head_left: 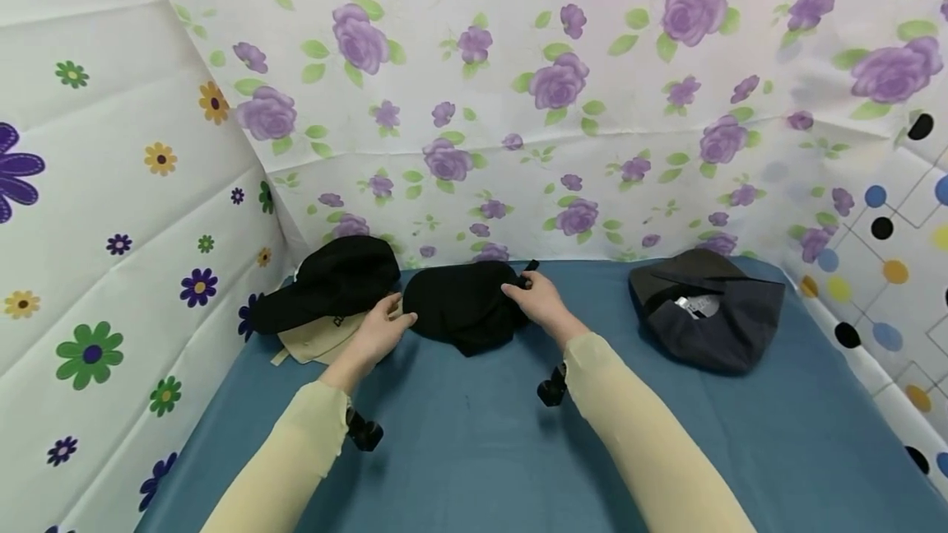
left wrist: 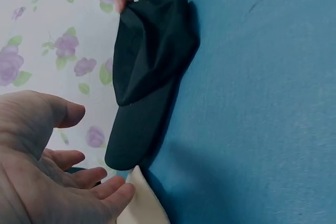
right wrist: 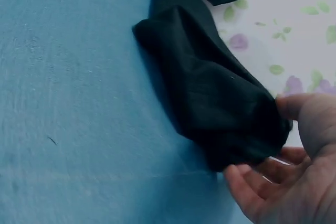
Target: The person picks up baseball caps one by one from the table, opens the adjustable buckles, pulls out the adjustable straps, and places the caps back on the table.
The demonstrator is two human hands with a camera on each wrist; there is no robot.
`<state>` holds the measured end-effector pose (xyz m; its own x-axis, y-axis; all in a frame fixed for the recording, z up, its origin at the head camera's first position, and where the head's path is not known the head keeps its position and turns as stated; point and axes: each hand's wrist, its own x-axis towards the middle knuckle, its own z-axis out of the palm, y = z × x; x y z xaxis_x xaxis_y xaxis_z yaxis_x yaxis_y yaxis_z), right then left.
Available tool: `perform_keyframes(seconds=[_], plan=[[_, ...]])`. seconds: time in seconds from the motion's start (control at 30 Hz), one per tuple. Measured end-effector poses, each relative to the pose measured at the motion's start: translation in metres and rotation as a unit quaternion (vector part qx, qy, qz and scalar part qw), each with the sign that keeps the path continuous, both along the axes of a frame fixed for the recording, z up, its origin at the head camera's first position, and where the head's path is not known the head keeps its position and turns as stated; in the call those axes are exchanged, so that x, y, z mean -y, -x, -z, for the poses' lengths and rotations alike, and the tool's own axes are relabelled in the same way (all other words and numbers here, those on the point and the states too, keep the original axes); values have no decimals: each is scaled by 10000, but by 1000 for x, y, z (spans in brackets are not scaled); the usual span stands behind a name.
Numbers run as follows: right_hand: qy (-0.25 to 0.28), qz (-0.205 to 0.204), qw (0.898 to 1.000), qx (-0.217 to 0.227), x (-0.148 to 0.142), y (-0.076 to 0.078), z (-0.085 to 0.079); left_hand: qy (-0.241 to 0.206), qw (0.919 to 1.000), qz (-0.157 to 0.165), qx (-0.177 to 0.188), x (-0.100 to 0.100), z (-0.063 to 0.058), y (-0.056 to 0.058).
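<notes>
A black cap (head_left: 462, 303) lies on the blue cloth in the middle, its brim toward the left. At its other end my right hand (head_left: 543, 303) pinches the fabric, with the thumb on one side and the fingers beneath in the right wrist view. A small dark strap end (head_left: 532, 266) sticks up past those fingers. My left hand (head_left: 376, 334) is beside the brim, its fingers loosely bent and nothing between them in the left wrist view. Its fingertips overlap a beige cap (head_left: 314, 341), which lies under another black cap (head_left: 341, 278).
A dark grey cap (head_left: 711, 331) with a white label inside sits at the right. The blue cloth (head_left: 474, 451) covers the table. Flower-printed sheets (head_left: 474, 113) rise behind and at the left; a dotted sheet (head_left: 881, 303) stands at the right.
</notes>
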<state>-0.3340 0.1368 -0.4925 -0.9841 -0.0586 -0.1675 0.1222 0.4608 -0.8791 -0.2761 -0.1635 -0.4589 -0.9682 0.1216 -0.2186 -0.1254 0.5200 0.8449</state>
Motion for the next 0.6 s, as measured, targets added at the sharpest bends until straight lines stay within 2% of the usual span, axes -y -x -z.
perform_keyframes(seconds=[0.1, 0.2, 0.3, 0.4, 0.43, 0.5, 0.6], plan=[[-41, 129, 9997, -181, 2, -3, 0, -97, 9998, 137, -106, 0, 1, -9], [261, 286, 9982, -454, -6, -13, -5, -188, 9990, 336, -213, -2, 2, -24], [388, 307, 9937, -1005, -23, -26, -25, -261, 9981, 498, -267, -3, -1, -41], [-102, 209, 9820, -1876, -45, -41, -57, -259, 9972, 665, -231, -3, -3, -56], [-388, 182, 9732, -2260, -51, -46, -68, -239, 9969, 707, -238, -3, -3, -59], [-1020, 162, 9449, -3106, -62, -55, -86, -222, 9966, 759, -217, -4, -1, -64], [-1999, -133, 8839, -4226, -70, -70, -100, -195, 9970, 735, -176, -5, 4, -66]])
